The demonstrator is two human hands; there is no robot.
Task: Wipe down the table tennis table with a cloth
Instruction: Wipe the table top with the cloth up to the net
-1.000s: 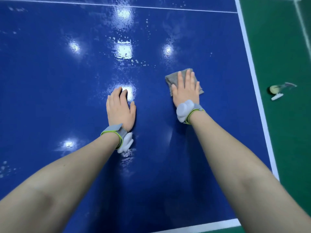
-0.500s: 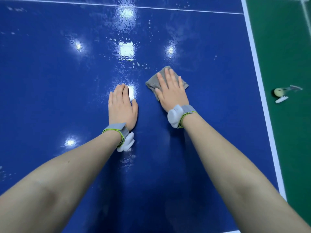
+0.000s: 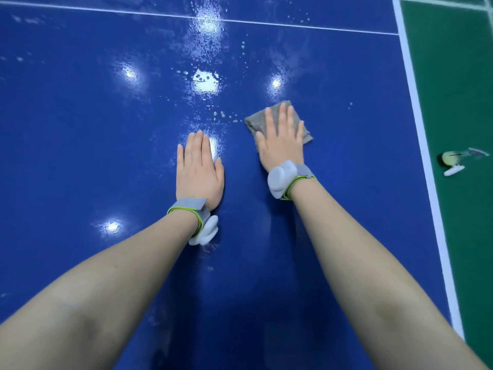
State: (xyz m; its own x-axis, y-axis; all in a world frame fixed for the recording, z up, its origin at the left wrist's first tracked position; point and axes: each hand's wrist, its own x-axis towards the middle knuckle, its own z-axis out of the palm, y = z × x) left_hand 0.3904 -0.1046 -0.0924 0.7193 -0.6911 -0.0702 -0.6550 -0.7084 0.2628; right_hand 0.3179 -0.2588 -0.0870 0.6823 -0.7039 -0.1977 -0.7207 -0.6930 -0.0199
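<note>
Cloth (image 3: 277,122), folded and grey, is pressed flat by the spread right hand (image 3: 281,145) on the wet blue bench (image 3: 80,129), braced by the flat left hand (image 3: 198,169); even pressure should probably be carried toward the droplets (image 3: 224,117) just beside it.

Deep blue worktop, grey cloth, green floor

The glossy blue worktop (image 3: 80,129) carries thin white lines and white light spots; the cloth (image 3: 257,122) is mottled grey-brown; the wristbands (image 3: 190,206) are grey, edged lime green; the floor (image 3: 458,89) is green.
</note>
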